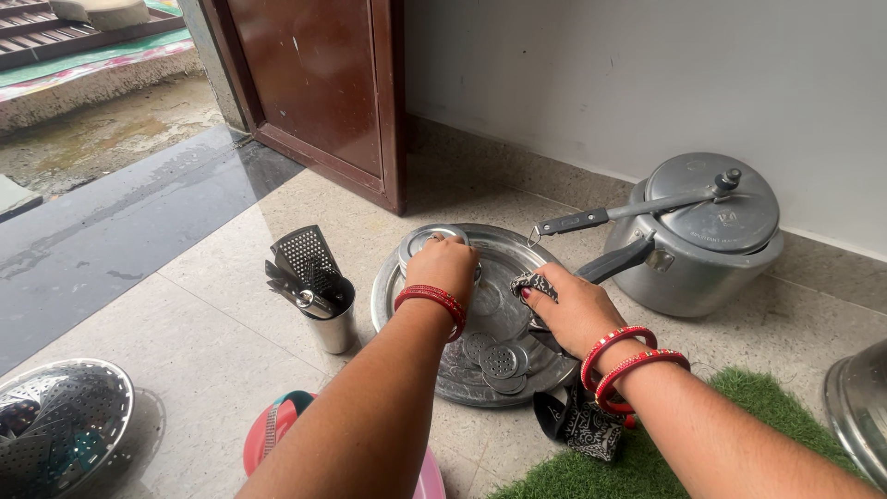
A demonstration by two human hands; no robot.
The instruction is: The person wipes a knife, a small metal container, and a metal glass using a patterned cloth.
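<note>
A large round steel plate lies on the floor in front of me. My left hand, with red bangles at the wrist, grips a small round steel container standing at the plate's far left edge. My right hand, also in red bangles, presses a black-and-white patterned cloth onto the plate's right side. The cloth's loose end hangs beside my forearm. Several small perforated steel discs rest on the plate's near part.
A pressure cooker with long black handles stands right of the plate. A steel tumbler holding a grater and utensils stands to the left. A perforated steel basket, a pink tub, a green mat, another steel vessel and a brown door surround me.
</note>
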